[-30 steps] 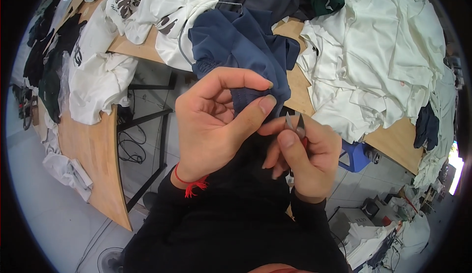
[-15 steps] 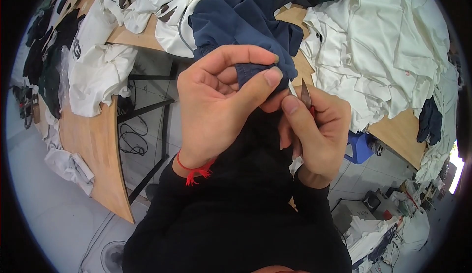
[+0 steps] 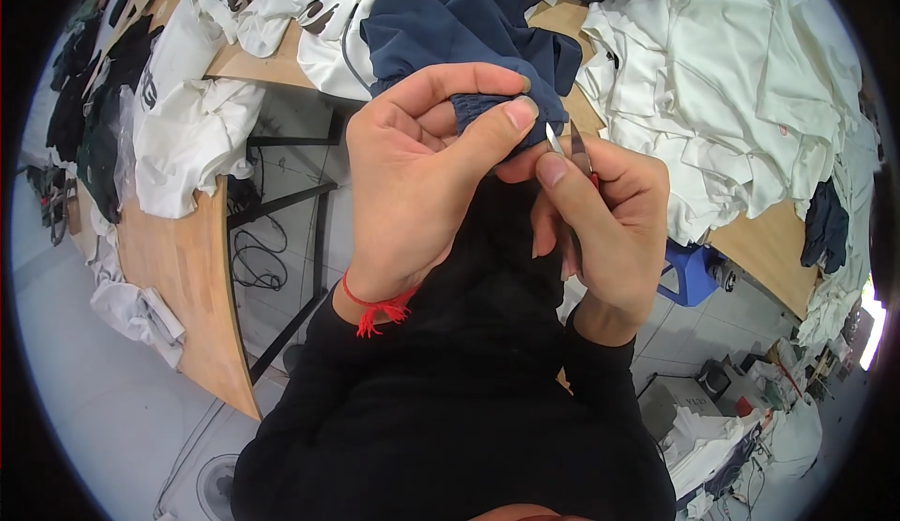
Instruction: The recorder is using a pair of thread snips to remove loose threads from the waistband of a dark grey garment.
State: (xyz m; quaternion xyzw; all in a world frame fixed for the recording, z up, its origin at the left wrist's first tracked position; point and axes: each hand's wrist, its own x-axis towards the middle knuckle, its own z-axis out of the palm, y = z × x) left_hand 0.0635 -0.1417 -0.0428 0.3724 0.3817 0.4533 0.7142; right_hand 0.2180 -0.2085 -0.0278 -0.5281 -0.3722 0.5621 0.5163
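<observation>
A navy blue garment [image 3: 450, 29] with a gathered, elastic-looking edge spreads from the table up to my hands. My left hand [image 3: 412, 165] pinches that gathered edge between thumb and fingers, a red string bracelet round its wrist. In my right hand [image 3: 605, 211] is a small pair of thread snips [image 3: 579, 153], gripped with the thumb along one blade. Their two pointed blades stand apart, the tips beside the navy cloth. A bit of red shows on the snips; the rest of their handle is hidden by my fingers.
White garments [image 3: 712, 80] are heaped at the right, and printed white ones [image 3: 272, 5] lie at the far left. The wooden table [image 3: 178, 286] has a black metal frame. A blue plastic stool [image 3: 689, 272] stands below the right side. Cables [image 3: 258, 258] lie coiled on the floor.
Both hands, with the garment edge and the snips, have shifted slightly up in the view. The grips look the same, and the blades remain apart.
</observation>
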